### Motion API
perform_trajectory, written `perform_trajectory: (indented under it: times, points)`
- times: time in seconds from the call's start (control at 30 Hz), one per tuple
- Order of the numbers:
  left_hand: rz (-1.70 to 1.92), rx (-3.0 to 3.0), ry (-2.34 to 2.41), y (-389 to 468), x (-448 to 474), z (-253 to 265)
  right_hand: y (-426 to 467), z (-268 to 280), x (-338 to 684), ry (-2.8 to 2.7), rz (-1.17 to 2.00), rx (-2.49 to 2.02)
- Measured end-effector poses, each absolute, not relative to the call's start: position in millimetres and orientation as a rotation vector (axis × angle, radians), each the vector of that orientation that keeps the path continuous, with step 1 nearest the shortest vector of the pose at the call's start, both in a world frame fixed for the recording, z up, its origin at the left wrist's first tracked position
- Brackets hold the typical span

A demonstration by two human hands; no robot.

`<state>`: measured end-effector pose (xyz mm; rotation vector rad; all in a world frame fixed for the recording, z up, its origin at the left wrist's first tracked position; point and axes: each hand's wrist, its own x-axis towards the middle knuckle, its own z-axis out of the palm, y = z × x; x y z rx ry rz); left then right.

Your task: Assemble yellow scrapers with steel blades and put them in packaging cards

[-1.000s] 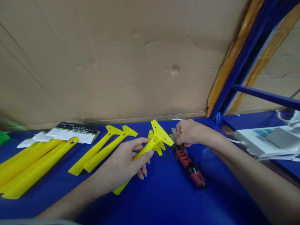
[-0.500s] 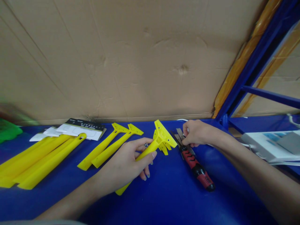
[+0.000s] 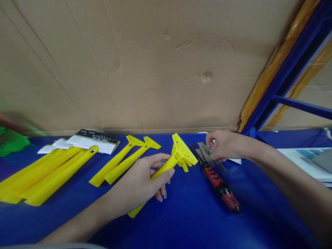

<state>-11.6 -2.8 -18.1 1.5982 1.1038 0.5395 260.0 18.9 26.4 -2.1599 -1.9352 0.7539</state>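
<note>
A yellow scraper handle (image 3: 166,166) is held in the left hand (image 3: 145,180), mid-scene above the blue tabletop (image 3: 197,218); to its right, a blurred metal strip (image 3: 221,166) seems pinched by the right hand (image 3: 223,145). Skin could be nicked if the flat, thin loose strips (image 3: 204,154) slide. The plastic head (image 3: 190,159) is flared and pierced; the screwdriver (image 3: 220,188) is sheathed in red and black.

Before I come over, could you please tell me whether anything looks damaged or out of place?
The cardboard looks knocked about: a scuffed mark above the right hand and creases break its flat face.
</note>
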Motion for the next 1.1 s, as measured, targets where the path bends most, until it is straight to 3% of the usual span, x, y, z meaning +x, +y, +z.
perform_trajectory:
  times: [0.37, 0.7, 1.1]
  points:
    - [0.612, 1.609, 1.073, -9, -43, -15, 13, 36, 228, -1.732, 1.223, -1.306]
    - [0.561, 1.715, 1.103, -12, -60, -18, 15, 8, 218, -1.577, 1.418, -1.137]
    - [0.585, 1.708, 1.141, -12, -61, -19, 14, 3, 211, -1.508, 1.398, -1.173]
